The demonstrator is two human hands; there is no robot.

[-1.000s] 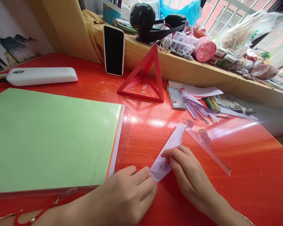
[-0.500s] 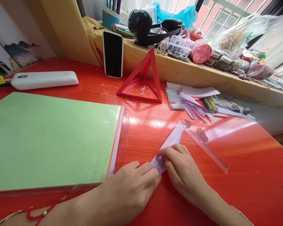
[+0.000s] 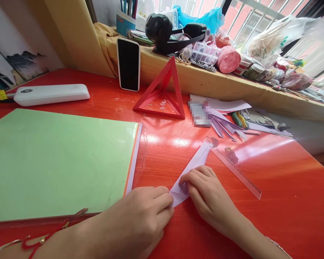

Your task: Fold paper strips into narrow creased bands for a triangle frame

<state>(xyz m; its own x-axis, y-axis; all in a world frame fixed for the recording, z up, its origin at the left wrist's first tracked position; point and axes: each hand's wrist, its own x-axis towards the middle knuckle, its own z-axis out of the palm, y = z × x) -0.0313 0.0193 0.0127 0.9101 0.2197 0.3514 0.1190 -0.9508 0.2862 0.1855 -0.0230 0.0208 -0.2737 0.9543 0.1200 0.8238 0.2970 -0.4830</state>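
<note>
A: Status on the strip (image 3: 193,167)?

B: Lilac paper, flat on the red counter (image 3: 286,187), running diagonally up to the ruler (image 3: 237,172). Lengthwise folds look done. Near end is being worked now.

A: Hands?

B: Left hand (image 3: 144,219) has its fingertips closed on the near tip, pinching it down. Right hand (image 3: 205,190) lies over the strip just beyond, fingers curled and pressing the paper flat.

A: What's left?

B: Judging by the finished red pyramid (image 3: 162,95) and the folded lilac strips (image 3: 226,124) by the wall, this is one strut of several. End crease isn't finished, and no lilac frame is assembled yet. Green sheet (image 3: 56,162) sits untouched to the left.
</note>
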